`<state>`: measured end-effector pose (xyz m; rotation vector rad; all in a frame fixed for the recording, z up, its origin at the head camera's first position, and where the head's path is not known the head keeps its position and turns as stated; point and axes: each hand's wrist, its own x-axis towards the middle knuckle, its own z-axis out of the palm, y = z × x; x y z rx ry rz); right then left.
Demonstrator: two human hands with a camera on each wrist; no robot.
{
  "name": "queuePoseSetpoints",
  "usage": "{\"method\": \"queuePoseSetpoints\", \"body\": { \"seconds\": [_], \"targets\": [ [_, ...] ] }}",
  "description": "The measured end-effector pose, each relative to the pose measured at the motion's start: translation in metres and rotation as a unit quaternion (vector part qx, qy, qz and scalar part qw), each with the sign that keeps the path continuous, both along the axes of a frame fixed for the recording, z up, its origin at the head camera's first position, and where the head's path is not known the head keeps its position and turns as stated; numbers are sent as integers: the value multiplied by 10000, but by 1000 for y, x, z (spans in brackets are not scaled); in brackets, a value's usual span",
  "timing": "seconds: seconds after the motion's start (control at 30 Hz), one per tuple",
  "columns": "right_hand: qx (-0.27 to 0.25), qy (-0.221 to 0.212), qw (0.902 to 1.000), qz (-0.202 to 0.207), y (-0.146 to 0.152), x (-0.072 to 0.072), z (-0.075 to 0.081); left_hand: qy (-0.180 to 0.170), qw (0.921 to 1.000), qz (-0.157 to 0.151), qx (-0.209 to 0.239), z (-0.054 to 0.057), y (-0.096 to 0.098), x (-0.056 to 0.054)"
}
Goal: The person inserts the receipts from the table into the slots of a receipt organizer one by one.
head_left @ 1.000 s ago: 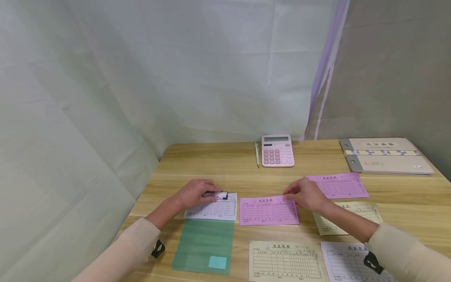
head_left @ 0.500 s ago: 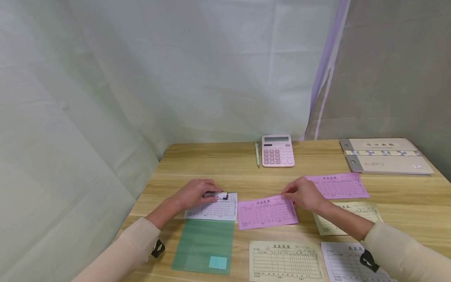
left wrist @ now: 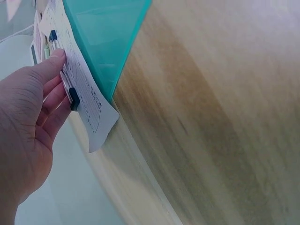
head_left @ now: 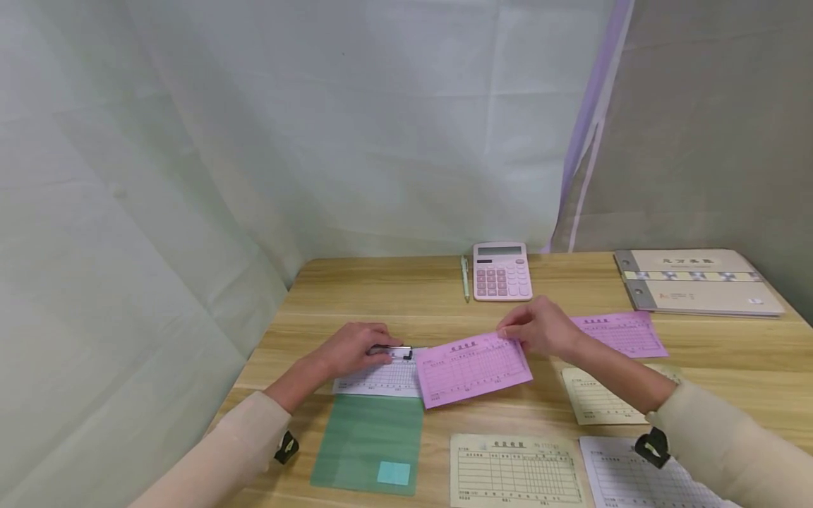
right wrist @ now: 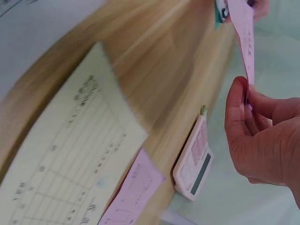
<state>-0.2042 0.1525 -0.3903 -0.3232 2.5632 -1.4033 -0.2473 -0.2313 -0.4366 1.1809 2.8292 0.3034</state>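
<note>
My left hand point(head_left: 352, 349) grips the metal clip point(left wrist: 74, 99) at the top of a translucent green clipboard point(head_left: 362, 444). Under that clip lies a white receipt form point(head_left: 375, 382), its near corner curling up in the left wrist view. My right hand point(head_left: 543, 328) pinches the upper right corner of a pink receipt form point(head_left: 473, 370) between thumb and fingers. This form is tilted and raised off the table, its left edge overlapping the white form's right edge in the head view. The right wrist view shows it almost edge-on.
Flat on the wooden table lie another pink form point(head_left: 619, 335), cream forms point(head_left: 517, 469) point(head_left: 600, 395) and a white form point(head_left: 635, 476). At the back are a pen point(head_left: 465, 279), a pink calculator point(head_left: 502, 271) and a bound ledger point(head_left: 699, 280). Fabric hangs behind.
My right hand has lifted the pink form off the table and carried it left and tilted, towards the clipboard. The left hand stays on the clip.
</note>
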Motion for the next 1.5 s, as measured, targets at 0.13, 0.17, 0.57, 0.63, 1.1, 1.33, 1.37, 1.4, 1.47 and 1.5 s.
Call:
{"method": "queuePoseSetpoints", "body": {
  "seconds": [0.13,0.17,0.57,0.63,1.1,1.33,1.37,1.4,1.47,1.5],
  "targets": [
    [-201,-111,9997,-24,-9,-3,1,-7,10000,15,-20,0,0,0],
    [-241,-164,9996,-52,-12,-3,0,-13,10000,17,-37,0,0,0],
    [-605,-804,9947,-191,-57,-8,-18,-112,9999,-76,-90,4,1,-3],
    [-594,-871,9943,-183,-66,-7,-22,-157,9998,-80,-93,5,2,-4],
    [-861,-1037,9903,-343,-118,-1,-37,-247,9993,-275,-58,7,1,-8],
    [-1012,-1011,9892,-321,-131,-5,-42,-213,9993,-296,-54,7,2,-8],
    [-1022,-996,9893,-315,-133,-6,-42,-222,9994,-270,-74,7,3,-8],
    [-1019,-977,9895,-303,-134,-6,-42,-225,9994,-260,-72,7,3,-7],
    [-1026,-944,9898,-287,-136,-6,-42,-242,9994,-216,-94,8,3,-7],
    [-1019,-923,9901,-280,-137,-6,-42,-248,9994,-186,-121,8,3,-7]
  ]
}}
